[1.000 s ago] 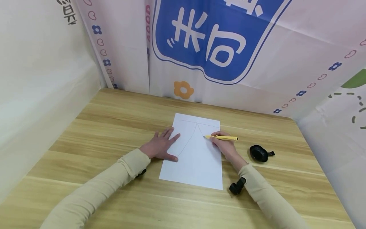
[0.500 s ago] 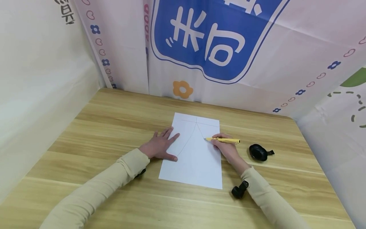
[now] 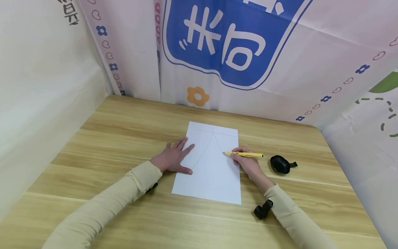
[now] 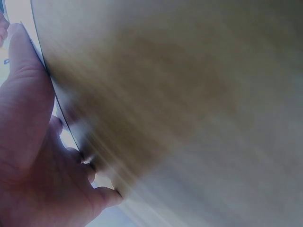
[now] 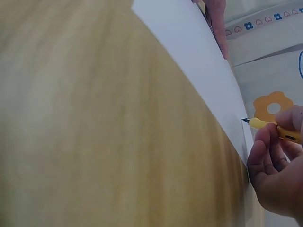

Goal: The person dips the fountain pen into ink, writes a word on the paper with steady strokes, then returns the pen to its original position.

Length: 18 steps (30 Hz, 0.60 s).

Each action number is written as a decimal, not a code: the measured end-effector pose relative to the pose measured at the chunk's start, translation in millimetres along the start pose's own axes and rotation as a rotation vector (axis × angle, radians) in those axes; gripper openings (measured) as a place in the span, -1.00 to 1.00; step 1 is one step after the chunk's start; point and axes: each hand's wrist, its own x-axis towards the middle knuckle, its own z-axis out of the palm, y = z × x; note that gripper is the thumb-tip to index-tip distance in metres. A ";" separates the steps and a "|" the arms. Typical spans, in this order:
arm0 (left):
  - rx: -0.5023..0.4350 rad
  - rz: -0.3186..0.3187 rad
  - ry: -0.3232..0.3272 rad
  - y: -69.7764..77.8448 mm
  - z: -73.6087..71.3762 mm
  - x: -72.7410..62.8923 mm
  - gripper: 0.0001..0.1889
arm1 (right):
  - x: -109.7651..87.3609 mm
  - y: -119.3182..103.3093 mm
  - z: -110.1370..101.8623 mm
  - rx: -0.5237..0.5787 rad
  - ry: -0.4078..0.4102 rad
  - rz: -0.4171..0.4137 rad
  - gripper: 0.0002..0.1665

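Note:
A white sheet of paper (image 3: pixel 206 186) lies on the wooden table, bearing thin drawn lines: a near-horizontal line across its top, a short vertical one, and two lines spreading downward. My left hand (image 3: pixel 172 157) rests with fingers spread on the sheet's left edge, the thumb on the paper. In the left wrist view that hand (image 4: pixel 42 156) lies along the paper's edge. My right hand (image 3: pixel 247 162) pinches a yellow fountain pen (image 3: pixel 248 155) over the sheet's right half, its tip at the lower end of the right slanting line. The right wrist view shows the pen's dark nib (image 5: pixel 245 120) at the paper.
To the right of the right hand, a black oval object (image 3: pixel 280 164) with a short strap lies on the table (image 3: pixel 109 138). A small black device (image 3: pixel 262 210) sits at the right wrist. Behind the table hangs a printed cloth (image 3: pixel 264 100); a pale wall stands at left.
My right hand has moved the pen slightly down and to the right, and the right slanting line has grown longer. My left hand stays in place on the sheet.

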 end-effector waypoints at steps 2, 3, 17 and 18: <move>0.001 0.003 0.002 -0.2 1.1 1.0 0.08 | -1.8 0.6 -0.8 0.008 0.001 0.005 -0.72; 0.003 0.003 0.003 -0.2 1.5 1.4 0.08 | -2.9 0.6 -1.2 0.008 0.001 0.006 -0.73; 0.000 0.001 -0.004 -0.6 -0.9 2.7 0.09 | -11.8 5.2 -7.8 0.028 0.000 0.002 -0.75; -0.003 0.000 -0.003 -0.6 -0.5 3.0 0.09 | -12.6 5.5 -8.2 0.027 -0.001 0.000 -0.75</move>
